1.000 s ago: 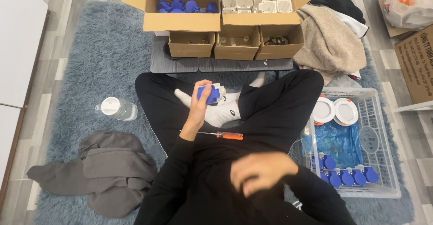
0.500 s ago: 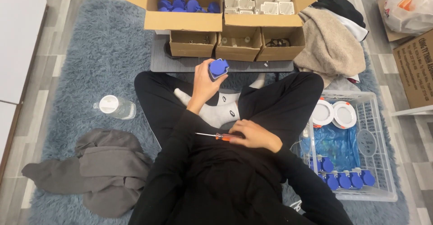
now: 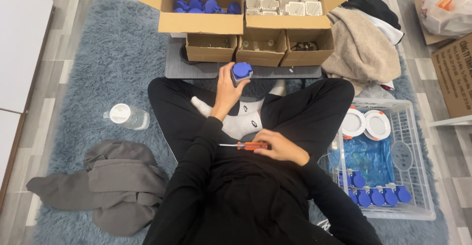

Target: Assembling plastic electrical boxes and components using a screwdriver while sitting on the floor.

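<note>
Raised further, left hand (image 3: 227,90) grips a blue-capped socket (image 3: 241,71) near the small boxes (image 3: 260,48); right hand (image 3: 281,146) closes on the orange screwdriver (image 3: 248,145), apparently unused; finished blue pieces line the crate (image 3: 418,176)

my left hand (image 3: 227,88) held a blue socket part (image 3: 241,71) up near the small cardboard boxes (image 3: 260,47), while my right hand (image 3: 280,147) gripped an orange-handled screwdriver (image 3: 244,145) over my lap, a white crate (image 3: 413,176) just beside my knee.
</note>
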